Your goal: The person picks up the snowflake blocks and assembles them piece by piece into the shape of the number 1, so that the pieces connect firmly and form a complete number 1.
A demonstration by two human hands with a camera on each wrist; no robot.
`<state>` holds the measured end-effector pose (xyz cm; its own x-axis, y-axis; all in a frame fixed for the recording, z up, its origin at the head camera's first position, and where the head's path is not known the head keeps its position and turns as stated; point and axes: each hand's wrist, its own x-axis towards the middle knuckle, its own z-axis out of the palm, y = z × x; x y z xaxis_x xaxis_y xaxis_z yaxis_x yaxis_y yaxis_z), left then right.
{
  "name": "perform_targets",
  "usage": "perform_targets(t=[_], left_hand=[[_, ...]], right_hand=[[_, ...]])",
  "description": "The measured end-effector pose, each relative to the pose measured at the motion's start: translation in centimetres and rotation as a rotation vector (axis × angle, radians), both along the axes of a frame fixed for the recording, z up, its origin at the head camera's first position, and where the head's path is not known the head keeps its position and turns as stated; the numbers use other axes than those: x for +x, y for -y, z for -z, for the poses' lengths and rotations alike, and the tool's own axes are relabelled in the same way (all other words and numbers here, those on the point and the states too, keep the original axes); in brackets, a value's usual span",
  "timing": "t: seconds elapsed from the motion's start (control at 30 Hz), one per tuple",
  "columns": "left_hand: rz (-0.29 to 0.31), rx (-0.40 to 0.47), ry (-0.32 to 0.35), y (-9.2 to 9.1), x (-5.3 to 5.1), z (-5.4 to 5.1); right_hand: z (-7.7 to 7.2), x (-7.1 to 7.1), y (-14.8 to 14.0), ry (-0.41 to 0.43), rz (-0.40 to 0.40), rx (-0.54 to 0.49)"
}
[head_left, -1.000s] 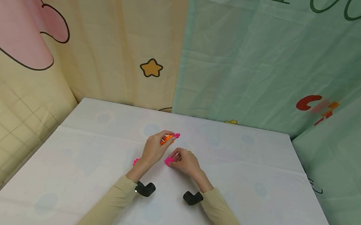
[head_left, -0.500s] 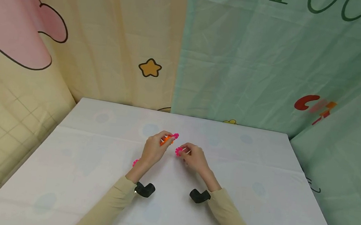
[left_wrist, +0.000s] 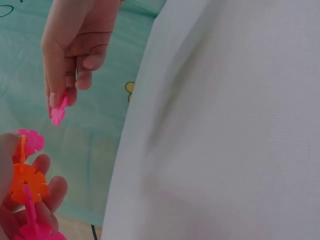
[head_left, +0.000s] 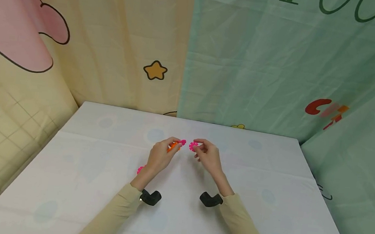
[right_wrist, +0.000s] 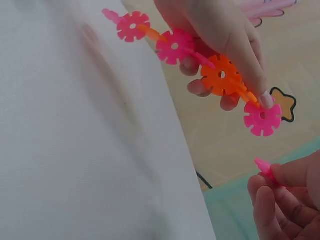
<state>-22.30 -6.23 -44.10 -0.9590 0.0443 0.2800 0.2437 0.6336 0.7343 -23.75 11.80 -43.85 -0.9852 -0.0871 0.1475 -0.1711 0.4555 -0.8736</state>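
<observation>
My left hand [head_left: 161, 155] grips a chain of slotted snowflake discs [right_wrist: 213, 82], pink and orange, joined edge to edge at their slots. In the right wrist view, a pink end disc [right_wrist: 255, 123] sits by the left thumb, and the rest of the chain trails back past the palm. Thumb and fingers of my right hand [head_left: 211, 160] pinch a single pink snowflake disc [head_left: 192, 147]. It is held close to the chain's pink end, a small gap apart. Part of the chain is hidden behind the left fingers and wrist in the head view.
Both hands are above a white-covered table [head_left: 270, 175]. Black wrist cameras, one on the left wrist [head_left: 150, 197] and one on the right [head_left: 210, 200], jut inward. A yellow curtain [head_left: 122, 49] and a green curtain [head_left: 248, 62] hang behind the table.
My right hand has lifted away from near the left wrist and moved up and right with its pink disc, level with the chain's end. The left hand has hardly moved.
</observation>
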Motion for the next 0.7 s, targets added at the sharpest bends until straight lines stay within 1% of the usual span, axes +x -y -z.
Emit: perform_targets(t=[0.17, 0.4, 0.47, 0.6, 0.7], left_hand=[[0.013, -0.018, -0.012, -0.2, 0.0, 0.0], [0.029, -0.042, -0.022, -0.4, 0.1, 0.0], [0.034, -0.049, -0.030, -0.4, 0.1, -0.1], [0.046, -0.056, -0.058, -0.4, 0.2, -0.2], [0.051, -0.066, -0.082, -0.5, 0.2, -0.3]], right_hand=[[-0.6, -0.2, 0.1, -0.018, 0.018, -0.066], [-1.1, -0.2, 0.6, -0.096, 0.059, -0.158], [-1.2, -0.2, 0.7, -0.114, 0.061, -0.181], [-1.4, -0.2, 0.9, -0.123, 0.048, -0.187], [-1.3, -0.2, 1.1, -0.122, 0.041, -0.171]])
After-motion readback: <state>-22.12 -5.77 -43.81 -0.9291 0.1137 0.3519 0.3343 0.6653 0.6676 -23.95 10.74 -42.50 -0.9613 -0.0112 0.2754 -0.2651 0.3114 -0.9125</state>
